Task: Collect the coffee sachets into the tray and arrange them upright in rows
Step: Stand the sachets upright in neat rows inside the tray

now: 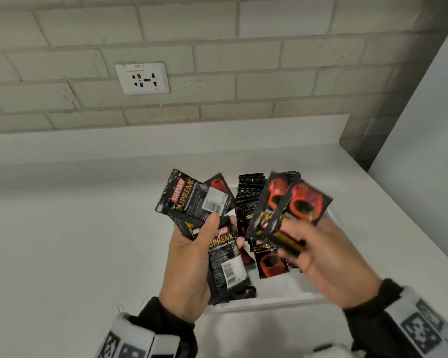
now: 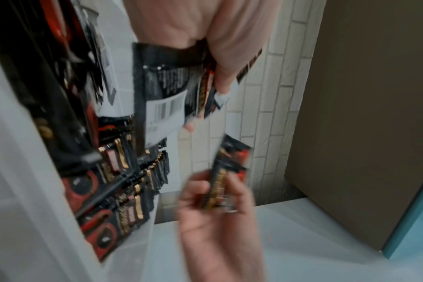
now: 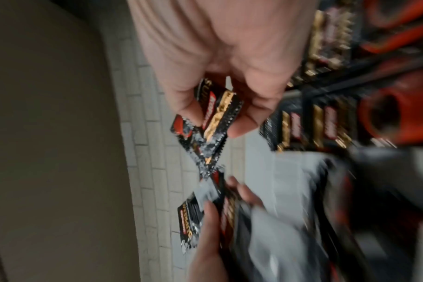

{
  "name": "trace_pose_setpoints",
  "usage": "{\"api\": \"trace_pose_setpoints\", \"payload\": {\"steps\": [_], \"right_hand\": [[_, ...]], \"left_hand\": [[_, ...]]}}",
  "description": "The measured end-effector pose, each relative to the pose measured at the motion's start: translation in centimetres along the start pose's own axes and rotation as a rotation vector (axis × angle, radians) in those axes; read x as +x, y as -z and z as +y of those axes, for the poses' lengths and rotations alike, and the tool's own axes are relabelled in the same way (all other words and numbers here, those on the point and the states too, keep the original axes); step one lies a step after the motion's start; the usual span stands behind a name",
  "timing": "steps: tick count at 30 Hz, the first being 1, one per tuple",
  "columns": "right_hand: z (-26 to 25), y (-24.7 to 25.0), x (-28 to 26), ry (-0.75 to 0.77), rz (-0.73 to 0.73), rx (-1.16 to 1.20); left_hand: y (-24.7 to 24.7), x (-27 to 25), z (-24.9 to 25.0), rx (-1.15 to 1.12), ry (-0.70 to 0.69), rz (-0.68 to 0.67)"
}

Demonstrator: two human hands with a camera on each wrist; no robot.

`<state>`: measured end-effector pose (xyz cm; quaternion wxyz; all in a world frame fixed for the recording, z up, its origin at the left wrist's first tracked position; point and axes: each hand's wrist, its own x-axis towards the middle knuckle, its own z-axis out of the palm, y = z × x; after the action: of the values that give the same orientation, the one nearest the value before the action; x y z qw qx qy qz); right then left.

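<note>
Both hands hover over a white tray (image 1: 274,299) on the counter. My left hand (image 1: 192,264) grips a fan of black coffee sachets (image 1: 192,200), thumb on top, backs and barcodes showing. My right hand (image 1: 318,254) pinches two sachets (image 1: 295,205) with red cup pictures; they appear again in the right wrist view as the pinched sachets (image 3: 217,118). In the tray an upright row of sachets (image 1: 251,189) stands at the far side, and loose sachets (image 1: 272,262) lie flat below the hands. The left wrist view shows the held sachets (image 2: 162,95) and the row in the tray (image 2: 133,181).
The tray sits on a white counter (image 1: 75,241) against a pale brick wall with a power socket (image 1: 142,78). A white panel (image 1: 424,112) stands at the right end of the counter.
</note>
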<state>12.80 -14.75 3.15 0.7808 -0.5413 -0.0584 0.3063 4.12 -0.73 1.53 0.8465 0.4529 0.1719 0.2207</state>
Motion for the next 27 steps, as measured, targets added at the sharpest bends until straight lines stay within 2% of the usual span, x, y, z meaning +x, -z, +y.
{"api": "trace_pose_setpoints", "payload": {"steps": [3, 6, 8, 10, 13, 17, 20, 21, 25, 27], "right_hand": [[-3.8, -0.4, 0.4, 0.224, -0.135, -0.248], [-6.8, -2.9, 0.8, 0.381, -0.426, -0.580], [-7.3, -4.6, 1.3, 0.354, -0.595, -0.806], [-6.9, -5.4, 1.9, 0.279, -0.691, -1.010], [-5.7, -5.2, 2.2, 0.187, -0.737, -1.207], [-4.8, -4.9, 1.7, 0.126, -0.711, -1.055], [-4.0, -4.6, 1.6, 0.160, -0.752, -1.185], [-4.1, -4.5, 1.6, 0.165, -0.754, -1.166], [-4.7, -3.0, 2.3, 0.207, -0.542, -0.737], [-4.4, -2.5, 2.1, 0.170, -0.559, -0.658]], "left_hand": [[0.5, -0.4, -0.3, 0.086, 0.078, -0.112], [0.2, -0.8, -0.8, 0.194, 0.115, -0.181], [-0.3, -0.9, -0.9, 0.241, 0.125, -0.209], [-0.4, -0.7, -1.1, 0.275, 0.084, -0.196], [-0.3, -0.5, -1.2, 0.229, 0.094, -0.095], [-0.7, -0.7, -1.5, 0.185, 0.029, -0.067], [-1.4, -0.9, -2.1, 0.175, 0.014, 0.033], [-1.6, -0.9, -2.3, 0.195, 0.002, 0.016], [-1.1, 0.0, -2.1, 0.165, 0.019, -0.006], [-0.9, 0.1, -1.9, 0.139, -0.013, 0.005]]}}
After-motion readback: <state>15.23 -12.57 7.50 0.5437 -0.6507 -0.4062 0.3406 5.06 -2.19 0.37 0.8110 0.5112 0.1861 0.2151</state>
